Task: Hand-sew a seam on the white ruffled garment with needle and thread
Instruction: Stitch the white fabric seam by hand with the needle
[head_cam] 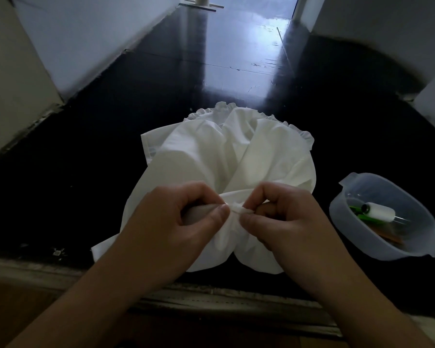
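While the white garment (219,156) lies spread on the dark floor (111,146), the left hand (183,219) and right hand (284,217) each pinch a bunched fold at its near edge, fingers curled. No needle is discernible. Right of it sits a clear plastic bowl (357,234) holding 1 white spool (379,212).

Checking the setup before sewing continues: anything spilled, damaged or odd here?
Nothing stands out. Both hands, left hand and right hand, pinch the white garment; the spool sits inside the plastic tub.
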Motion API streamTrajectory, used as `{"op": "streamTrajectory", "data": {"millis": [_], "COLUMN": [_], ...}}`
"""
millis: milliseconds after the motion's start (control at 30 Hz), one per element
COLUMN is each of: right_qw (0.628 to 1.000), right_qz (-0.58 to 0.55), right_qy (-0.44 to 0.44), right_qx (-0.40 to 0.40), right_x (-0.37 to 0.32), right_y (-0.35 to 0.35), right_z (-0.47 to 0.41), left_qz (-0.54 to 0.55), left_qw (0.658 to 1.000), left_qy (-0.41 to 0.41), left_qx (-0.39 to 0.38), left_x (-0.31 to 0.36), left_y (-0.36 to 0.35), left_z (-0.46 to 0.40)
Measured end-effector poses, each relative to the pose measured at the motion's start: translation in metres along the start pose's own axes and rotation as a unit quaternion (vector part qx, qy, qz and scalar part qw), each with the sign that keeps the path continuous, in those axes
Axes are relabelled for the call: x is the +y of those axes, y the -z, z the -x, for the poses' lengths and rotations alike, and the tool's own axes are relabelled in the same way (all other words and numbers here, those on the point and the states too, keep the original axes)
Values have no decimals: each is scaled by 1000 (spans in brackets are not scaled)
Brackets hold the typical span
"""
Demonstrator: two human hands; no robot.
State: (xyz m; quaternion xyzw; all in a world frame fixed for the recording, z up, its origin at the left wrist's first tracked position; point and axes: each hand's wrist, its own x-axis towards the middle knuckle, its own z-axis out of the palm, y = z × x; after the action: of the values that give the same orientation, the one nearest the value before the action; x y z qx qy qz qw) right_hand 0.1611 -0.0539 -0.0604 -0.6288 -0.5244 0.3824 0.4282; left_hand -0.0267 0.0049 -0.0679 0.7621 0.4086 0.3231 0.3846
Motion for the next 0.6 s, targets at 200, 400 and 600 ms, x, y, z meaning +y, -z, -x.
{"op": "streamTrajectory", "data": {"millis": [200, 400, 600], "right_qw": [999, 1000, 997], "right_qz": [36, 13, -66], "right_qy": [6, -3, -36], "right_qx": [19, -12, -36], "right_x": [-1, -3, 0], "right_y": [-3, -2, 0], "right_z": [0, 1, -3], "left_qz": [-9, 4, 0], "left_qw": [1000, 1000, 1000], "left_qy": [-25, -21, -8], "left_qx": [-2, -10, -16], "left_x": [-1, -1, -2], "left_y": [-2, -1, 2], "left_z": [2, 0, 0]}}
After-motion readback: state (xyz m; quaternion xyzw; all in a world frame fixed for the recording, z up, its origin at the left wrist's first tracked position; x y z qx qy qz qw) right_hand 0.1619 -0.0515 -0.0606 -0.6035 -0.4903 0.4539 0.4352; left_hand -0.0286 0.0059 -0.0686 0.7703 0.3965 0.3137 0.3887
